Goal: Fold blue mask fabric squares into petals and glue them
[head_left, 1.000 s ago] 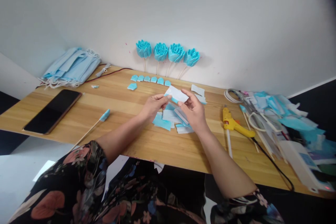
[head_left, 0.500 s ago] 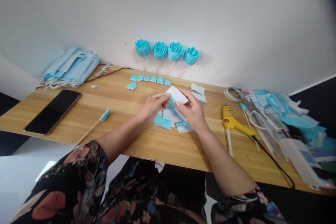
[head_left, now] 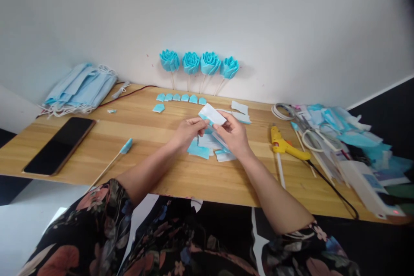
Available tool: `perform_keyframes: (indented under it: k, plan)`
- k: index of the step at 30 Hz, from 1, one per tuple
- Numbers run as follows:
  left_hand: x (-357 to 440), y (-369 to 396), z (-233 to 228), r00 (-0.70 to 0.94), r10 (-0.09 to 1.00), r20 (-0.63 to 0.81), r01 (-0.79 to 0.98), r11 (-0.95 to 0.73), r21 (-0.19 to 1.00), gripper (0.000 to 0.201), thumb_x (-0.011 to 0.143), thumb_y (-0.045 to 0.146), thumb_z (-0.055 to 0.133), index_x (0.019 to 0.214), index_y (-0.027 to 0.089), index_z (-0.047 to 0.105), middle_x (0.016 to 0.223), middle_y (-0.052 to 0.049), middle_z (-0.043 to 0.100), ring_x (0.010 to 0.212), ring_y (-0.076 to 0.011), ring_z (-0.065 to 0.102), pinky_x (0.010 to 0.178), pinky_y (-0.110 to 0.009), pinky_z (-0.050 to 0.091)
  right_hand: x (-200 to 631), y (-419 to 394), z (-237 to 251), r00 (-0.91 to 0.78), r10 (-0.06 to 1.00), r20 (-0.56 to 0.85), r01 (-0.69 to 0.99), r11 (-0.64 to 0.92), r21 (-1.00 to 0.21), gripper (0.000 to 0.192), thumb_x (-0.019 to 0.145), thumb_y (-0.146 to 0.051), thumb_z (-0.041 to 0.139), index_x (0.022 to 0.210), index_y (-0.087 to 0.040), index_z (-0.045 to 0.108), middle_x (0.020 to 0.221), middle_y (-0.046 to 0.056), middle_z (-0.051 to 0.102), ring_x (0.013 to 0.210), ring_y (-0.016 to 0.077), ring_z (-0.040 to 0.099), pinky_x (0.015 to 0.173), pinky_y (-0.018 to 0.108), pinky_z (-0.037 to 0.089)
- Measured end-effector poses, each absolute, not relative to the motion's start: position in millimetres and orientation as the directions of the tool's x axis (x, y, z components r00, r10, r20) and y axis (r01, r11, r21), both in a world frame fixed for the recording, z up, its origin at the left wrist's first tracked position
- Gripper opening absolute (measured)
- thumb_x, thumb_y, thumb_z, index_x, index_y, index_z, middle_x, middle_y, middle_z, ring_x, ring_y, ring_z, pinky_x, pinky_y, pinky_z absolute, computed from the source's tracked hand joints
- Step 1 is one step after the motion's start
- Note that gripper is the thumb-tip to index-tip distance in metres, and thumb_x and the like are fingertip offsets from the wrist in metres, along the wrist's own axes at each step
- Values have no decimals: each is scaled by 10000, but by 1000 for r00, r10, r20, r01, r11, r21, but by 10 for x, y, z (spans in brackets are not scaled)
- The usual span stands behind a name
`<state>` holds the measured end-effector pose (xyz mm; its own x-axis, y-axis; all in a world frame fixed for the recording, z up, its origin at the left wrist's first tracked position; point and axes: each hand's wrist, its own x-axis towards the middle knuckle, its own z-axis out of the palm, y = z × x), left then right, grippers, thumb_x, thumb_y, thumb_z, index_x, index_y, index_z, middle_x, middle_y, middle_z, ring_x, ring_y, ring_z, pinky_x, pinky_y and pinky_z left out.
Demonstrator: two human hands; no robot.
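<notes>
Pinching a small white piece of mask fabric (head_left: 212,114) from both ends: left hand (head_left: 187,131) with thumb and forefinger pressed together on the near-left corner, right hand (head_left: 233,134) with fingertips closed on the lower right edge. Held up off the wooden table (head_left: 136,138), just above the loose heap of cut blue and white pieces (head_left: 207,146). Compared with a second ago, barely altered in grip, yet carried a little lower and leftward in the view, with the right fingers slid nearer the piece's lower edge; judged as a small re-gripping or folding adjustment, not a new step. Beyond the heap, toward the wall, a row of small blue petals (head_left: 181,98), and behind those four blue fabric roses (head_left: 199,62) on sticks. Right of the heap, a yellow glue gun (head_left: 284,145), untouched. Left of the heap, a stick with a blue tip (head_left: 113,161), a black phone (head_left: 60,144), and a stack of face masks (head_left: 79,90).
</notes>
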<state>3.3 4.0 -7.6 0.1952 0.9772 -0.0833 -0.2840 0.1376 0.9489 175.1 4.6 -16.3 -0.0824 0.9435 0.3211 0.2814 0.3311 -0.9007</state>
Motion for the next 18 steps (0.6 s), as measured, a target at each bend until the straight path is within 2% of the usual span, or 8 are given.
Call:
perform_keyframes:
  k: [4, 7, 9, 12, 15, 18]
  plan:
    - [-20, 60, -13, 130, 991, -33, -352, 78, 933, 306, 763, 364, 729, 582, 157, 593, 566, 7, 539, 553, -87, 460, 578, -258, 358, 1773, 50, -96, -60, 935, 349, 297, 350, -888, 402, 835, -337, 650, 1229, -262, 639, 818, -5, 695, 744, 154, 640, 751, 329, 542]
    - [-68, 85, 28, 90, 993, -72, -393, 102, 914, 261, 748, 312, 748, 606, 150, 601, 595, 2, 562, 546, -83, 472, 566, -250, 366, 1792, -61, 167, -2, 905, 425, 386, 393, -835, 347, 869, -291, 598, 1211, -276, 654, 863, 3, 712, 801, 162, 660, 788, 336, 543]
    - [-92, 102, 39, 81, 993, -88, -405, 113, 907, 247, 741, 285, 753, 609, 142, 601, 611, -5, 577, 547, -81, 486, 564, -244, 375, 1825, -199, 430, -39, 863, 504, 481, 458, -747, 324, 891, -262, 570, 1199, -286, 666, 932, 10, 727, 862, 175, 666, 831, 355, 537]
    - [-107, 114, 44, 73, 994, -76, -407, 99, 908, 247, 749, 271, 742, 605, 135, 596, 609, -5, 574, 540, -78, 492, 561, -239, 382, 2033, -406, 785, -243, 808, 537, 614, 556, -559, 308, 891, -248, 584, 1171, -321, 688, 997, 6, 735, 936, 207, 663, 905, 407, 512]
    - [-103, 105, 57, 62, 995, -77, -412, 96, 906, 249, 757, 271, 734, 608, 134, 589, 620, -5, 576, 540, -77, 490, 559, -239, 389, 2553, -492, 873, -259, 859, 442, 734, 473, -488, 334, 898, -258, 568, 1209, -314, 674, 1020, 22, 737, 886, 217, 674, 824, 404, 530]
    - [-90, 82, 72, 69, 993, -94, -421, 115, 900, 235, 764, 258, 729, 620, 129, 595, 630, -7, 578, 549, -78, 493, 562, -237, 396, 3265, -463, 653, -195, 916, 352, 878, 323, -354, 405, 864, -245, 571, 1258, -291, 650, 1022, 58, 743, 882, 254, 681, 806, 435, 527]
